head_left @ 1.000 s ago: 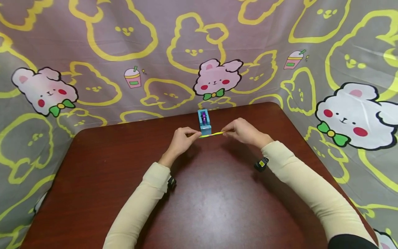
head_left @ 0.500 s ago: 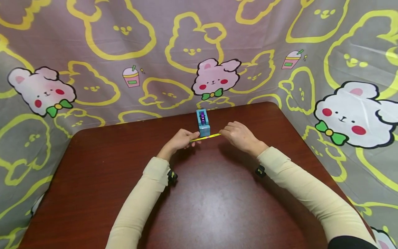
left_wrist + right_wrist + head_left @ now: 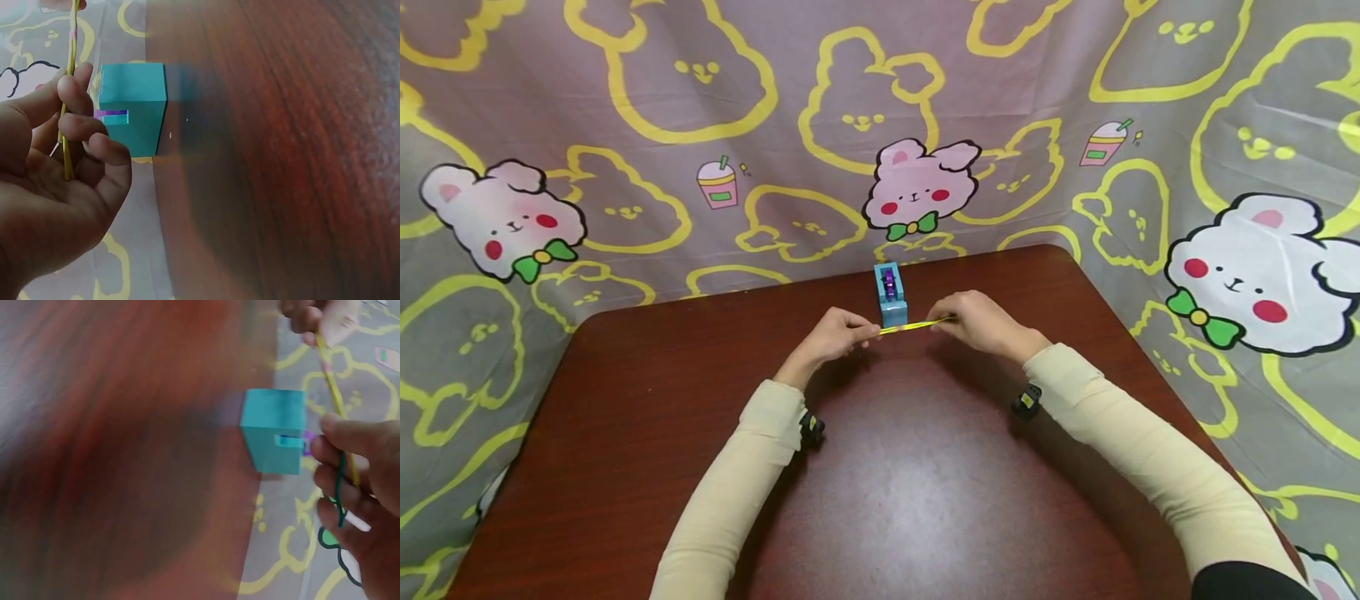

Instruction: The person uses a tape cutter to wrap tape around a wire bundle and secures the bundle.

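Observation:
A thin yellow strip (image 3: pixel 907 327) is stretched nearly level between both hands, with a pink patch near its middle. My left hand (image 3: pixel 831 335) pinches its left end between thumb and index finger; the other fingers curl loosely, and the tail lies across the palm (image 3: pixel 56 200). My right hand (image 3: pixel 979 322) pinches the opposite end, where a dark green strand (image 3: pixel 339 490) hangs beside the yellow tail. Just behind the strip stands a light-blue tape dispenser (image 3: pixel 892 313) with a purple reel (image 3: pixel 890 285) in its slot. In the head view the strip passes close before its front.
The dark red-brown table (image 3: pixel 700 400) extends under both arms. A patterned curtain (image 3: pixel 805 108) hangs along its back and sides. The dispenser stands toward the table's back edge. Each wrist carries a small black camera (image 3: pixel 1027 401).
Half a second ago the left fingers were more spread and the strip slanted lower left. Now the left hand pinches further along it, and the strip is more level. The dispenser has not moved.

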{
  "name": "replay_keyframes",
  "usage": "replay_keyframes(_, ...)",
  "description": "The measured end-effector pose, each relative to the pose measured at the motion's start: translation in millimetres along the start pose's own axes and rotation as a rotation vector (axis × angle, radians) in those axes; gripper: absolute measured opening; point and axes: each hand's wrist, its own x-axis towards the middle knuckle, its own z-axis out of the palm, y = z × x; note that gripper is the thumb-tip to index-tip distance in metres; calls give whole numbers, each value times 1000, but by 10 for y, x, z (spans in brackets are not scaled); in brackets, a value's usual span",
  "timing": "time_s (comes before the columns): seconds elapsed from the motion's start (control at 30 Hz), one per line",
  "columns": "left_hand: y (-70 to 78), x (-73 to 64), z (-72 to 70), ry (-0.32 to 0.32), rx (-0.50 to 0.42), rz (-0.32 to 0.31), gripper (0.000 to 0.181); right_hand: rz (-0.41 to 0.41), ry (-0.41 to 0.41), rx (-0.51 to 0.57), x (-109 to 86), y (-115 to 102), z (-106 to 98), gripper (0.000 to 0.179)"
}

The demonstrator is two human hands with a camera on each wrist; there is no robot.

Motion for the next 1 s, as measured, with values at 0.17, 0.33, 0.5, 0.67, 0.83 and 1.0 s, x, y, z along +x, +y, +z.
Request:
replay_keyframes(0.17, 27, -12, 2, 79, 25, 87, 20, 136, -100, 256, 101, 49, -85, 14)
replay_keyframes(0.33, 54, -37, 8, 178, 43, 167, 14, 293, -175, 506, 188, 160, -114, 34)
replay_keyframes(0.5, 76, -52, 29, 227, 57, 226, 11, 479, -280, 809, 239, 316, -49, 59)
replay_keyframes(0.67, 93, -70, 43, 252, 64, 252, 10, 595, -384, 1045, 265, 442, 74, 69)
replay_keyframes(0.83, 99, -77, 53, 268, 67, 252, 8, 642, -471, 1137, 254, 534, 203, 64)
replay_keyframes(1.0, 82, -84, 51, 273, 92, 249, 7, 649, -511, 1161, 249, 550, 267, 50)
